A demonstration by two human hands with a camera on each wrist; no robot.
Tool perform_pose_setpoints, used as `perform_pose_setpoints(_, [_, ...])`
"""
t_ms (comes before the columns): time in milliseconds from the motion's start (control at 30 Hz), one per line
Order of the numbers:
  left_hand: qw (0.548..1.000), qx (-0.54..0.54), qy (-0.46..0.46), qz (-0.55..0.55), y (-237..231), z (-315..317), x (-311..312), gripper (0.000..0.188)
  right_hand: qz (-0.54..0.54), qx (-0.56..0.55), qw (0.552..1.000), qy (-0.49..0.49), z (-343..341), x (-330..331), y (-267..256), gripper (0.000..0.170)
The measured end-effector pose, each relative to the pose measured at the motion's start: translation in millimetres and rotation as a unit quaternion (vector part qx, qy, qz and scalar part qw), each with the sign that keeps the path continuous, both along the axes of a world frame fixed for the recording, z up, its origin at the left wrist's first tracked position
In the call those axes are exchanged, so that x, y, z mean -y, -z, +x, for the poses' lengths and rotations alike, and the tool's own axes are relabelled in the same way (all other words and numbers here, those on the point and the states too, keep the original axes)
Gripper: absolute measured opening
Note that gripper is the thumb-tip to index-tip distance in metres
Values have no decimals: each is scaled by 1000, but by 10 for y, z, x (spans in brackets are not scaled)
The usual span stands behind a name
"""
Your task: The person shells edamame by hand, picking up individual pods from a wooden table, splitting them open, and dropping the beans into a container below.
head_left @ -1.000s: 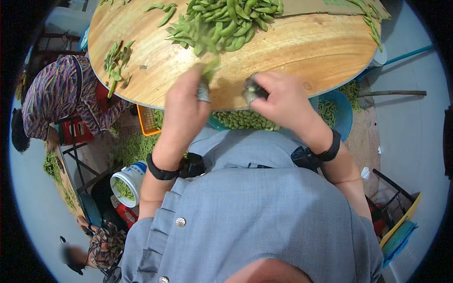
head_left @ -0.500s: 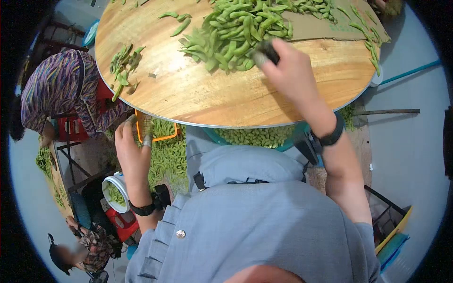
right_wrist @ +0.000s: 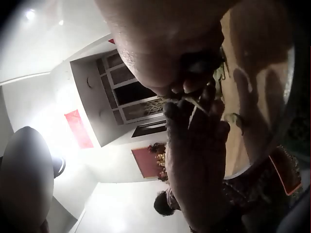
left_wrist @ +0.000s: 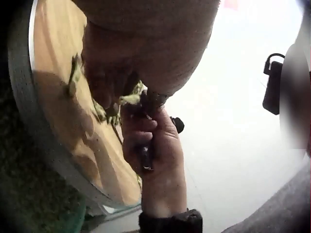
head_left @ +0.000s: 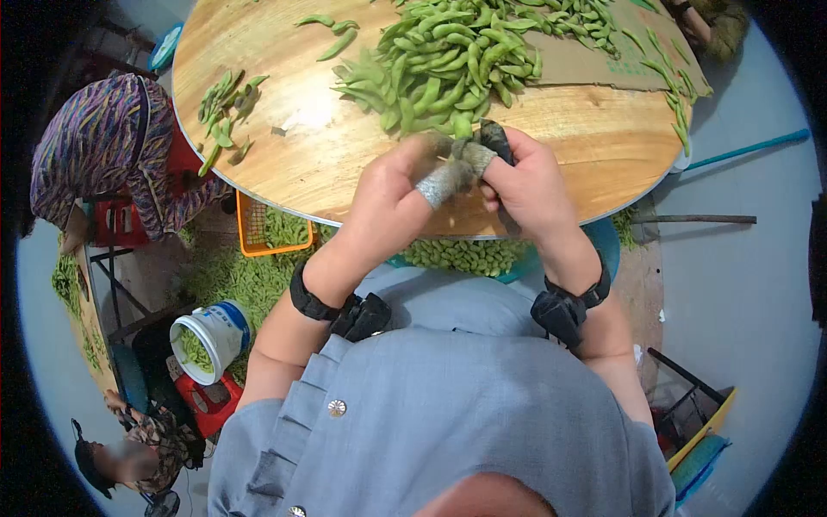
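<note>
Head view, and both hands meet in the thick of it, over the six-o'clock side of the wooden bench! Left hand reaches up from seven o'clock, a silvery wrap round its thumb, its fingertips a blur; right hand slants in from five, thumb wrapped too, something dark at its fingers. And the grip? Fingers together on both sides, clamped on one green pod, caught by the left wrist view right between the two hands, its full outline hidden.

Just beyond the fingertips, at twelve, rises a big heap of pods. Between one and two lies flat cardboard, part of that heap spilling over it; round at two, loose pods straggle near the rim. Ten o'clock, a small cluster, some of it browned! Six o'clock, below the edge, plump green beans. Between eight and nine, an orange basket with pods inside; eight, further out, a tilted white bucket holding more. Nine o'clock, a person in a striped top bends low; between seven and eight, a person in camouflage.
</note>
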State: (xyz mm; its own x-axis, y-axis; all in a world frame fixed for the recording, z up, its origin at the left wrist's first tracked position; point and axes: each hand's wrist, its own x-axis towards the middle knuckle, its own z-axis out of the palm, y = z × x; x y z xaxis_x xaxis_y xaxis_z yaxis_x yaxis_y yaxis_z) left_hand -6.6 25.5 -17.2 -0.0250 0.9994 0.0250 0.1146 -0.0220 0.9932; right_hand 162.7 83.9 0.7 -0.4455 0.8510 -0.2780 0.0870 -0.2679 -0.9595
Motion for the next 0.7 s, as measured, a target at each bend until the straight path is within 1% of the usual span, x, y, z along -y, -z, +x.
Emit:
perform_pose_setpoints(33, [999,12,25,-31,10,14,-21,25,-27,-30,999,8,50,28,33,15])
perform_pose_setpoints(67, [996,56,16,-69,-15,14,-14,25,-27,-13,1000,3,124,35,72,19])
perform_pose_setpoints(100, [996,55,18,-71,-28,9,-1,25,-29,-14,999,5,188,48,68,19])
perform_pose_setpoints(167, [983,127,28,-128,-51,-7,34,25,-15,14,998,-66,268,105,30,22])
perform_pose_setpoints(200, [983,126,28,-130,-69,-5,54,25,-17,13,998,-66,279,143,-2,22])
perform_pose_setpoints(267, [976,157,33,-147,-96,7,100,24,-5,-45,996,-83,295,205,-54,37])
perform_pose_setpoints(300, [976,156,33,-149,-97,10,119,24,-6,-46,996,-82,290,212,-46,37])
perform_pose_setpoints(367, [979,136,70,-133,-102,15,146,24,-14,-70,994,-81,281,224,-33,41])
perform_pose_setpoints(400, [979,134,71,-135,-106,11,153,24,-15,-72,994,-79,289,223,-40,41])
perform_pose_setpoints(467, [992,57,70,-90,-111,0,163,25,-22,-52,993,-107,315,204,-66,42])
perform_pose_setpoints(500, [992,56,72,-91,-125,-7,177,25,-22,-53,993,-106,326,197,-62,42])
perform_pose_setpoints(533, [994,-82,68,-18,-148,-13,196,25,-27,-42,991,-123,338,189,-55,42])
perform_pose_setpoints(567, [972,-217,64,57,-158,-10,211,25,-31,-30,989,-139,348,183,-46,43])
perform_pose_setpoints(600, [972,-217,67,57,-147,5,228,25,-32,-31,990,-136,337,184,-35,43])
perform_pose_setpoints(633, [940,-313,64,120,-126,25,247,23,-35,-23,990,-132,309,190,-24,45])
perform_pose_setpoints(667, [895,-404,59,182,-112,38,261,21,-37,-15,991,-128,292,199,-15,48])
perform_pose_setpoints(700, [895,-403,61,182,-108,33,264,21,-39,-15,991,-126,289,206,-13,48])
